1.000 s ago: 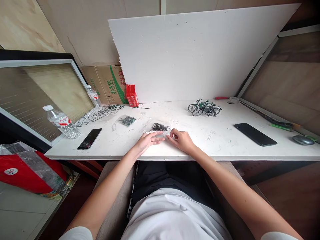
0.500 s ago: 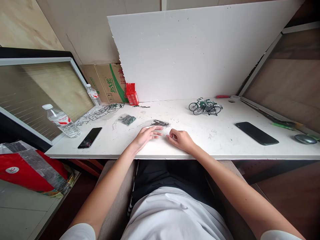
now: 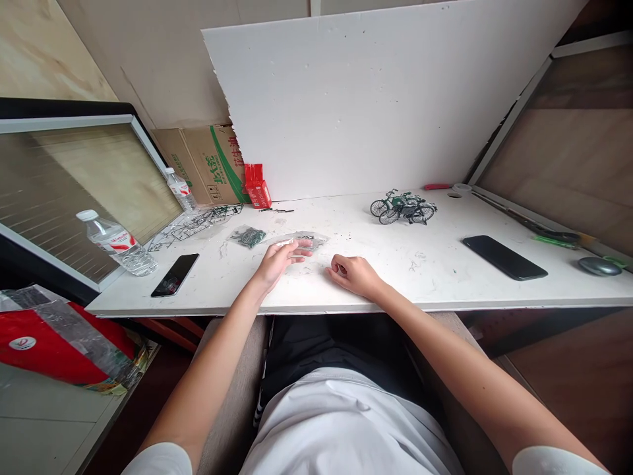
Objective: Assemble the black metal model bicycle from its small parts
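My left hand (image 3: 275, 264) is at the clear plastic bag (image 3: 319, 238), its fingers stretched out and apart over the near edge. Dark small parts show dimly through the film; the hand hides part of the bag. Just to the right, my right hand (image 3: 355, 274) rests on the white table with its fingers curled in. What it holds, if anything, is hidden. A second clear bag with green parts (image 3: 250, 237) lies left of my left hand. Two small model bicycles (image 3: 403, 207), green and black, stand upright farther back on the right.
Parts frames (image 3: 202, 223) lie at the back left beside two water bottles (image 3: 121, 244) and a red box (image 3: 257, 188). One phone (image 3: 175, 274) lies on the left, another dark phone (image 3: 504, 257) on the right, near a mouse (image 3: 599, 265). A white board (image 3: 370, 99) stands behind.
My left hand has moved slightly left, away from my right hand. The bag has shifted a little left, and its dark parts look fainter under the film. My right hand stays curled.
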Action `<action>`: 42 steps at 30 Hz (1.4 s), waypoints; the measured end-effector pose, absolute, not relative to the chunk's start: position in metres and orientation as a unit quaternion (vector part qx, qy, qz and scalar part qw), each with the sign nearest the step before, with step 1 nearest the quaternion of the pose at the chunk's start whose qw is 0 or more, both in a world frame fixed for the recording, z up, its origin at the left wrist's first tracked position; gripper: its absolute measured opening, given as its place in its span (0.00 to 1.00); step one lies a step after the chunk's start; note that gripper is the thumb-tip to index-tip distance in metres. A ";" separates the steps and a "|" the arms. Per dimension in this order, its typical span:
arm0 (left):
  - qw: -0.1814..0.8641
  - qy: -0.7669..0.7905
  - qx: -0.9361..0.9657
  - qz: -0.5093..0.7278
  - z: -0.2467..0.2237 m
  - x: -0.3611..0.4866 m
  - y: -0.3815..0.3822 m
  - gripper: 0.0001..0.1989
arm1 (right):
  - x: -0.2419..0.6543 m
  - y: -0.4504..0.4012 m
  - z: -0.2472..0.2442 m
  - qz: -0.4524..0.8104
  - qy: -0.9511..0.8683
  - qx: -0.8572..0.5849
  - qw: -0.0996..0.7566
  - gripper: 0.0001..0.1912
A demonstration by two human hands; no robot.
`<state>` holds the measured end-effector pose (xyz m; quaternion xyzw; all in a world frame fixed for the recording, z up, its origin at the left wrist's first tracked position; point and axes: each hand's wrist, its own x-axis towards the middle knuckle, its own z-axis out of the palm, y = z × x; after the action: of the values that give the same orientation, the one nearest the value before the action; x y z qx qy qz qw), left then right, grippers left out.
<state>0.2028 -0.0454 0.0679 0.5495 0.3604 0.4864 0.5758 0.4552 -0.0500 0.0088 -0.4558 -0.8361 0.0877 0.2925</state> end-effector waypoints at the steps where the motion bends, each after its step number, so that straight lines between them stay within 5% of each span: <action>1: 0.576 0.360 0.548 0.489 0.070 0.202 -0.046 0.16 | 0.455 -0.050 0.009 0.088 -0.837 -0.456 0.291 0.12; 21: 0.561 0.315 0.542 0.541 0.082 0.179 -0.041 0.11 | 0.455 -0.051 0.012 0.100 -0.839 -0.455 0.280 0.12; 42: 0.584 0.319 0.507 0.548 0.098 0.156 -0.040 0.18 | 0.455 -0.050 0.011 0.099 -0.843 -0.454 0.272 0.14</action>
<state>0.1559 -0.0401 0.0976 0.5068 0.3193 0.5480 0.5839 0.4549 -0.0503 0.0112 -0.4540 -0.8429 0.0986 0.2716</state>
